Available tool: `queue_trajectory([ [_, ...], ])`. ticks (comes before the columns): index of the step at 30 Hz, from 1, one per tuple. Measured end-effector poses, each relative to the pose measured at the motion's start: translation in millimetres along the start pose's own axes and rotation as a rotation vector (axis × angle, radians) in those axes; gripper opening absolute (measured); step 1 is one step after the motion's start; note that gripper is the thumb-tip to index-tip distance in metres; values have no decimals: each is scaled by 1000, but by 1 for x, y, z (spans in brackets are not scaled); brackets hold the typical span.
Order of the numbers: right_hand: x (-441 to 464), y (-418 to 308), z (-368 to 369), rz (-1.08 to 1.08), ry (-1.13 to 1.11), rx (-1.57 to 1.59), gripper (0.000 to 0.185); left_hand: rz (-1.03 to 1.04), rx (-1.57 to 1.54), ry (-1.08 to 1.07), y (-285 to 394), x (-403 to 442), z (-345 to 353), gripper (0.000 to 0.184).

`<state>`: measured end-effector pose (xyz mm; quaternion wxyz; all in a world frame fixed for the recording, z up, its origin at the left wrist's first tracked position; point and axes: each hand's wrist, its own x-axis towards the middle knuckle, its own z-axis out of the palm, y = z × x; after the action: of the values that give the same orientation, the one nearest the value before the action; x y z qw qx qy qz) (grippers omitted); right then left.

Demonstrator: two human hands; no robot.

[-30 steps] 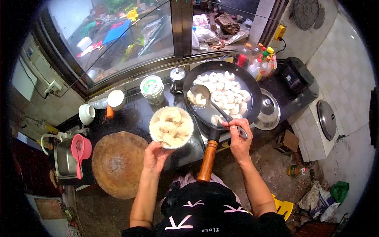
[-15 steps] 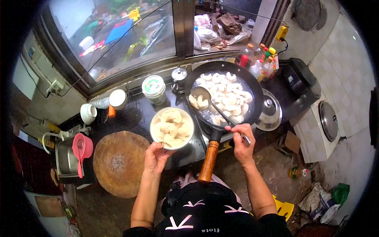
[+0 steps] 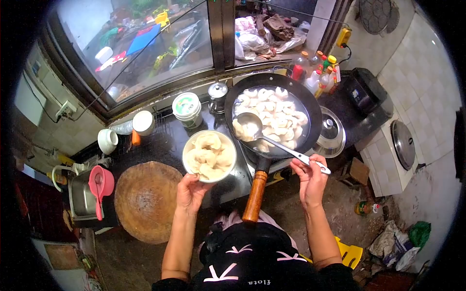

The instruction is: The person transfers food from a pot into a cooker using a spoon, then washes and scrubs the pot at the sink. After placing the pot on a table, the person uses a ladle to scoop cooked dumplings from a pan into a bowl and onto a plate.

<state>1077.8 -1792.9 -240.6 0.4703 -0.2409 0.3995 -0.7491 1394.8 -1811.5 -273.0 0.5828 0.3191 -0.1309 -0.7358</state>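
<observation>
My left hand [image 3: 191, 193] is closed on the near rim of a white bowl [image 3: 186, 164], which is heaped with cooked dumplings [image 3: 211, 154]. My right hand [image 3: 311, 180] grips a metal ladle [image 3: 290, 151] near the end of its handle. The ladle's head lies at the left inner side of a black wok [image 3: 315, 116], with what looks like dumpling and liquid in it. Many pale dumplings [image 3: 279, 114] float in the wok's water. Toward me points the wok's wooden handle [image 3: 255, 198], between my two arms.
A round chopping board [image 3: 145, 203] lies left of the bowl, beside a sink with a pink dipper [image 3: 101, 182]. Behind stand a white tub [image 3: 187, 109] and a metal pot [image 3: 217, 97]. Right of the wok are a lid [image 3: 332, 138] and sauce bottles [image 3: 323, 77].
My right hand has moved a little right and down along the ladle, and the ladle's handle has turned, showing its pale face. The ladle's head tilts differently, still at the wok's left.
</observation>
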Motion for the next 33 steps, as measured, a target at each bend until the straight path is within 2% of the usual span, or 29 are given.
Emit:
queue_trajectory([
  [9, 4, -8, -8, 15, 66, 55, 12, -2, -14, 13, 1, -5, -4, 55],
  [12, 5, -10, -12, 6, 77, 54, 12, -3, 13, 30, -1, -3, -13, 64],
  [21, 5, -12, -24, 66, 127, 165, 12, -15, 25, 37, -1, -5, -10, 63],
  [24, 3, -13, -24, 101, 162, 192, 12, -18, -5, 20, -1, -7, -2, 55],
  [33, 1, -16, -27, 112, 198, 204, 12, -24, 23, 12, -1, -7, -4, 57],
])
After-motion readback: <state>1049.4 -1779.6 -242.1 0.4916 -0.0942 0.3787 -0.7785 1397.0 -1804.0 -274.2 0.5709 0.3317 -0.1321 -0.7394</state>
